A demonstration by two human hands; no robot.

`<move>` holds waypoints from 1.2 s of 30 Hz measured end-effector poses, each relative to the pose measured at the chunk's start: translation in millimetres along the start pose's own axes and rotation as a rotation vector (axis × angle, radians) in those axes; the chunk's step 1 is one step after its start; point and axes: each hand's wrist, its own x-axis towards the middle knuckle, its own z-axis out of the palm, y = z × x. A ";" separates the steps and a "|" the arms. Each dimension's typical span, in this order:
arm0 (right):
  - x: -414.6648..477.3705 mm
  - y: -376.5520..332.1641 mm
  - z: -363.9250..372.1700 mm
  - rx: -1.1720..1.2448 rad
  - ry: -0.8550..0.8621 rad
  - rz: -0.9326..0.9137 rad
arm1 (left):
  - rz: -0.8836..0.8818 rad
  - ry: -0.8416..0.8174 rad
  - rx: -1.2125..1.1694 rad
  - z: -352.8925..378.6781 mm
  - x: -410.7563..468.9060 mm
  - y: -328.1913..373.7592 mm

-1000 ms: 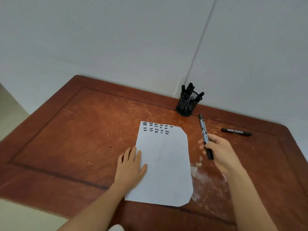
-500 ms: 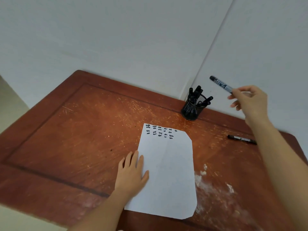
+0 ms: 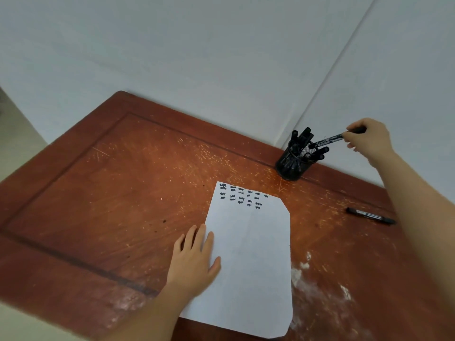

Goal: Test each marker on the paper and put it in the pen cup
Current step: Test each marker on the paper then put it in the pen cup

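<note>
A white paper [image 3: 248, 254] lies on the wooden table [image 3: 110, 193], with rows of small black test marks near its far edge. My left hand [image 3: 194, 262] rests flat on the paper's left edge, fingers straight. My right hand [image 3: 369, 141] pinches a black marker [image 3: 327, 140] by its rear end; the marker slants down to the left with its front end at the mouth of the black mesh pen cup [image 3: 291, 163]. The cup stands at the table's far edge and holds several black markers. One more black marker [image 3: 370, 215] lies on the table to the right, partly behind my right forearm.
White walls meet in a corner right behind the pen cup. Whitish scuffed patches [image 3: 305, 274] mark the table to the right of the paper. The table's left edge drops to a pale floor [image 3: 14, 134].
My right hand carried the marker from beside the paper up and over to the pen cup, then lowered its front end to the cup's mouth. My left hand stayed on the paper.
</note>
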 end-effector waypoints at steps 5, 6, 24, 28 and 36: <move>3.7 0.4 16.1 -0.101 0.017 -0.065 | -0.004 0.041 0.005 1.5 0.5 0.9; 5.1 0.1 18.4 -0.122 0.021 -0.076 | -0.006 0.040 0.005 1.1 0.6 1.0; 28.8 9.6 48.3 -0.317 0.057 -0.106 | -0.010 0.038 -0.016 1.6 -0.4 0.8; 30.3 15.3 56.9 -0.468 -0.116 -0.150 | -0.011 0.051 -0.011 3.2 0.0 0.7; 21.9 37.0 41.4 -0.200 -0.021 0.009 | -0.007 0.075 0.003 4.0 0.6 -0.1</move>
